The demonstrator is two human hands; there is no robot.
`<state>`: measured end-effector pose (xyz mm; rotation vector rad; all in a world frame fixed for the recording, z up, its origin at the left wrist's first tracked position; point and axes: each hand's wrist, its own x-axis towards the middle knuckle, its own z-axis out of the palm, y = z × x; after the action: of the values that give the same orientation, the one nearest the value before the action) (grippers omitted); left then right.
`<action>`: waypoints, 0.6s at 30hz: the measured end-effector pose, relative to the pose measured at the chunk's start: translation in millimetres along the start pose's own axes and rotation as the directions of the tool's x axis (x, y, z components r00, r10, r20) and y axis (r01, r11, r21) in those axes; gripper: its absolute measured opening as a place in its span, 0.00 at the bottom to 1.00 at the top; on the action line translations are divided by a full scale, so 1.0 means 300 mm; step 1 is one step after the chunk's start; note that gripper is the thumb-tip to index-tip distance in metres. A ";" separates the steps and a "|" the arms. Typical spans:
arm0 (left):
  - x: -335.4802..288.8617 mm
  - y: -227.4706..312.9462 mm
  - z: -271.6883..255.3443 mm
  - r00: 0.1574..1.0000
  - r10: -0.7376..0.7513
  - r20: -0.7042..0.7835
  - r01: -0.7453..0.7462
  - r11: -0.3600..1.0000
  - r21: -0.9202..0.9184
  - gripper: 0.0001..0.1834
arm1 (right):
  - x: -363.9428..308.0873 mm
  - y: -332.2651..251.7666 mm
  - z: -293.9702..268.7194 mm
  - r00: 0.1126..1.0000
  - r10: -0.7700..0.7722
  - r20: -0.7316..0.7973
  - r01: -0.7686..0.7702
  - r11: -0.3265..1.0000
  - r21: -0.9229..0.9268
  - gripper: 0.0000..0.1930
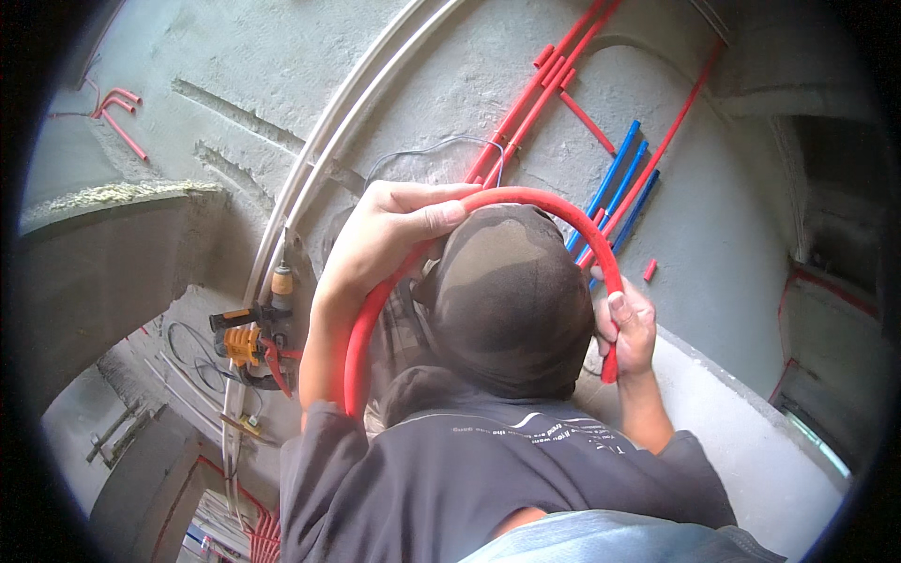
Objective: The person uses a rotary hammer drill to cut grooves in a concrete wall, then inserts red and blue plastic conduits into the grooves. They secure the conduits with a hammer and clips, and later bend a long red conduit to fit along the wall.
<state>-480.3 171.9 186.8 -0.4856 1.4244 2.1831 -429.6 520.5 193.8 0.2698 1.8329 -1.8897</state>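
A red plastic conduit pipe (535,195) arches in a wide bend over a raised knee in camouflage cloth (516,300). My left hand (389,225) grips the pipe at the upper left of the arch, its thumb lying along the tube. On the other side, my right hand (631,328) is wrapped round the pipe close to its free end, which points down. The pipe's left end runs down beside my left forearm and passes out of sight by my dark sleeve (324,450).
Red pipes (535,113) and blue pipes (615,169) lie ahead on rough grey concrete, with a short red offcut (650,270) at the right. To the left are a yellow and black power tool (242,345), loose cable and long whitish pipes (324,122).
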 end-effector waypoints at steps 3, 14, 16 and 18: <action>-0.006 -0.022 0.008 1.000 0.031 -0.004 -0.031 0.999 -0.008 0.23 | -0.014 0.018 -0.018 0.999 -0.014 -0.035 0.013 0.999 -0.037 0.34; -0.420 -0.048 -0.327 0.955 -0.237 -0.178 0.285 0.895 0.342 0.17 | 0.401 -0.111 -0.249 0.925 -0.055 0.376 0.123 0.979 -0.161 0.29; -0.527 -0.093 -0.365 0.904 -0.173 -0.392 0.345 0.837 0.426 0.12 | 0.488 -0.100 -0.193 0.931 -0.054 0.361 0.137 0.968 -0.210 0.25; -0.565 -0.142 -0.434 0.793 0.095 -0.602 0.267 0.834 0.483 0.13 | 0.566 -0.075 -0.117 0.909 -0.032 0.415 0.125 0.972 -0.200 0.24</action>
<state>-313.0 32.4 194.7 -1.0695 2.2123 1.4577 -592.9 519.2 131.8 -0.2664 1.7563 -1.6165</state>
